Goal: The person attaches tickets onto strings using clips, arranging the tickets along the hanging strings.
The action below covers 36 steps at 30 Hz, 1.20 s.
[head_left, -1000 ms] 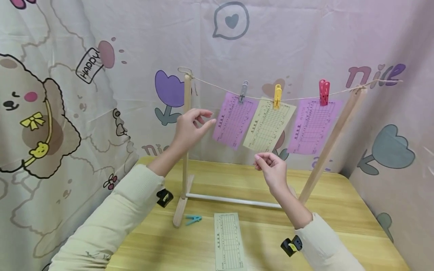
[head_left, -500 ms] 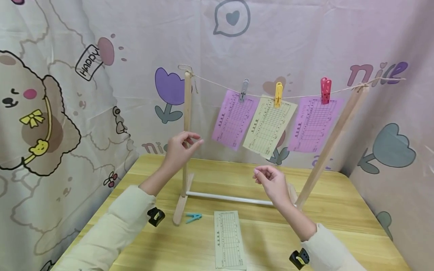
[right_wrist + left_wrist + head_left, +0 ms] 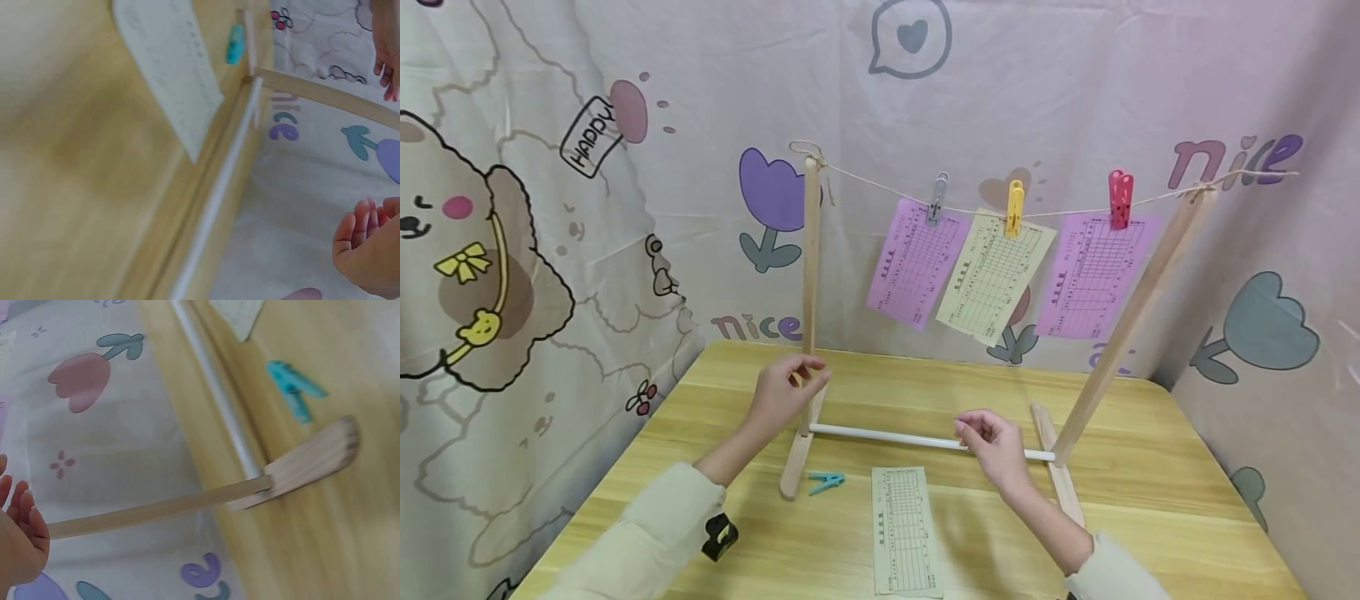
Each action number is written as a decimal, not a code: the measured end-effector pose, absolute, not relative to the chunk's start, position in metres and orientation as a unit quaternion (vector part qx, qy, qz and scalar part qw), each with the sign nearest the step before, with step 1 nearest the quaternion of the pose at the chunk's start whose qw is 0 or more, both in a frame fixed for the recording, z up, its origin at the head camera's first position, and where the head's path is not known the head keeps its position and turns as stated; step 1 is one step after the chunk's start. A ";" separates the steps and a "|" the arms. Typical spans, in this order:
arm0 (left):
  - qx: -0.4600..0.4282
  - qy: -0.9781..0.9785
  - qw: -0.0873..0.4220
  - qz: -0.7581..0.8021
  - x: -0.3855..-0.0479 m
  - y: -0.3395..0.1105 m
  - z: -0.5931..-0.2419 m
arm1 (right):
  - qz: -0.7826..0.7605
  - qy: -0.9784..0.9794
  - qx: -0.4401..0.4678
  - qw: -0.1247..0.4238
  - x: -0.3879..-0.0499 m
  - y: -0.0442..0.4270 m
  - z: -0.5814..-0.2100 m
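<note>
My left hand (image 3: 782, 392) hangs in the air by the rack's left post, fingers loosely bent and holding nothing. Over the white crossbar (image 3: 887, 436) is my right hand (image 3: 996, 450), its fingers also loosely curled with nothing seen in them. A pale green printed slip (image 3: 906, 533) lies on the table between the forearms. To its left lies a teal clothespin (image 3: 827, 482), seen also in the left wrist view. From the string hang a purple slip (image 3: 917, 267) under a grey clothespin (image 3: 937, 198), a yellow slip (image 3: 996, 279) under a yellow clothespin (image 3: 1015, 208), and another purple slip (image 3: 1093, 279) under a red clothespin (image 3: 1121, 200).
The rack's left wooden post (image 3: 811, 250) and slanting right post (image 3: 1131, 333) carry the string (image 3: 865, 181). Wooden feet support them on the yellow wood-grain table (image 3: 1150, 500). A printed cloth (image 3: 700, 83) hangs behind and at the sides.
Both hands have come down from beside the hanging slips towards the table, the left from higher up. The slips, clothespins and rack stay put.
</note>
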<state>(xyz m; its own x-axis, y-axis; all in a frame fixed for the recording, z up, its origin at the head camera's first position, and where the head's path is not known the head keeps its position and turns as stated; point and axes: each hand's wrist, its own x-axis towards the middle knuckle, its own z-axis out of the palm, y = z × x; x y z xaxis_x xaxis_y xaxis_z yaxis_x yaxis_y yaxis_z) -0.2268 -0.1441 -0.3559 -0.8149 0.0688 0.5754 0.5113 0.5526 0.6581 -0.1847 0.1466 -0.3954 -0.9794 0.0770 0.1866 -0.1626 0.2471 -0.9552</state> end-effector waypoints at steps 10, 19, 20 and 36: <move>-0.148 -0.847 0.235 -0.453 -0.213 -0.152 -0.396 | 0.585 -0.805 0.029 0.094 -0.172 0.144 -0.432; -0.113 -0.860 0.208 -0.452 -0.200 -0.154 -0.437 | 0.569 -0.816 0.029 0.096 -0.157 0.138 -0.467; -0.108 -0.860 0.201 -0.456 -0.199 -0.154 -0.441 | 0.568 -0.817 0.025 0.095 -0.156 0.138 -0.470; -0.055 -0.903 0.160 -0.396 -0.179 -0.156 -0.500 | 0.570 -0.820 -0.003 0.055 -0.144 0.132 -0.499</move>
